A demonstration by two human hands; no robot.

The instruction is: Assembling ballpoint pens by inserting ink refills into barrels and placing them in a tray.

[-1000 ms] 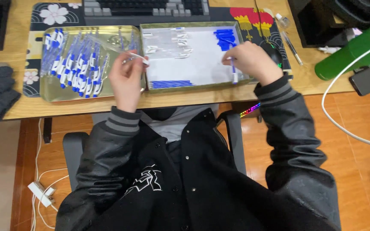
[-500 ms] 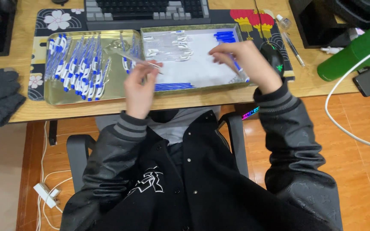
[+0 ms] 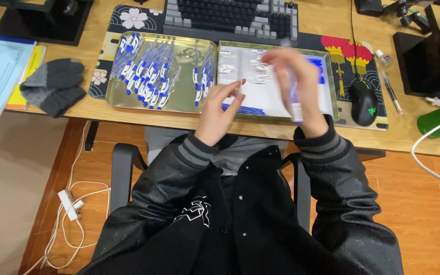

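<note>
Overhead, left hand (image 3: 220, 109) fingers loosely parted, blurred right hand (image 3: 294, 84) grip unclear, blue pens (image 3: 146, 71) lying lengthwise away in gold tray (image 3: 113, 99)

One view only, worn on the head, looking steeply down over the person's own chest and black jacket (image 3: 240, 219); the lens faces forward and down, so the wooden surface (image 3: 301, 137) runs across the upper part and the orange floor (image 3: 429, 214) fills the lower corners; it sits close, with both trays within arm's reach; the keyboard (image 3: 230, 18) is cut by the top edge; the right hand (image 3: 294, 81) is blurred, perhaps from motion; no second view shares the scene.
</note>
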